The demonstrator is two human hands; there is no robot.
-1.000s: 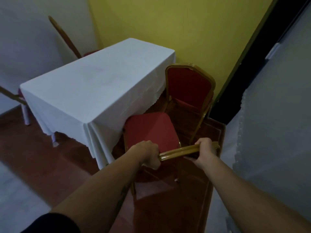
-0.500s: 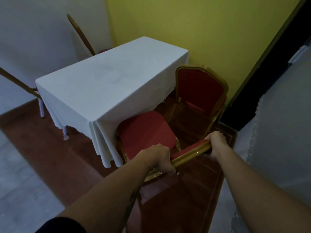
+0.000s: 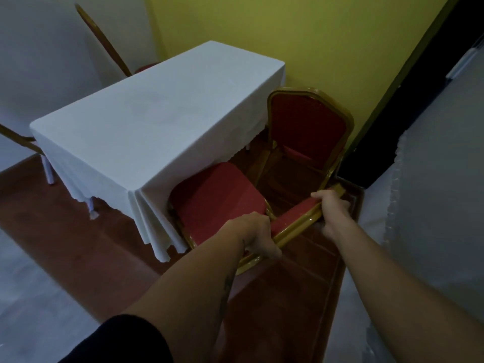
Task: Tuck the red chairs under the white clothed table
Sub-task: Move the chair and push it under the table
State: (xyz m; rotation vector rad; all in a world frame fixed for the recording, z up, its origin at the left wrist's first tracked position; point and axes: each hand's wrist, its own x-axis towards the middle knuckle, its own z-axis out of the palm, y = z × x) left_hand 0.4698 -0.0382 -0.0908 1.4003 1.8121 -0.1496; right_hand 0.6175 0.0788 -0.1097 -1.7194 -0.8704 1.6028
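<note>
White-clothed surface (image 3: 157, 121) fills centre frame. Left hand (image 3: 258, 238) and right hand (image 3: 331, 209), apart, clamp the top rail of the near red chair (image 3: 217, 200), lower centre, its seat partly tucked. Push straight, clearing the hanging cloth.

I can't see the front of the near red chair (image 3: 217, 200), hidden under the white tablecloth (image 3: 146, 127). Two far chairs (gold frames only) (image 3: 104, 40) are mostly hidden behind the table, one cut off at the left edge.
</note>
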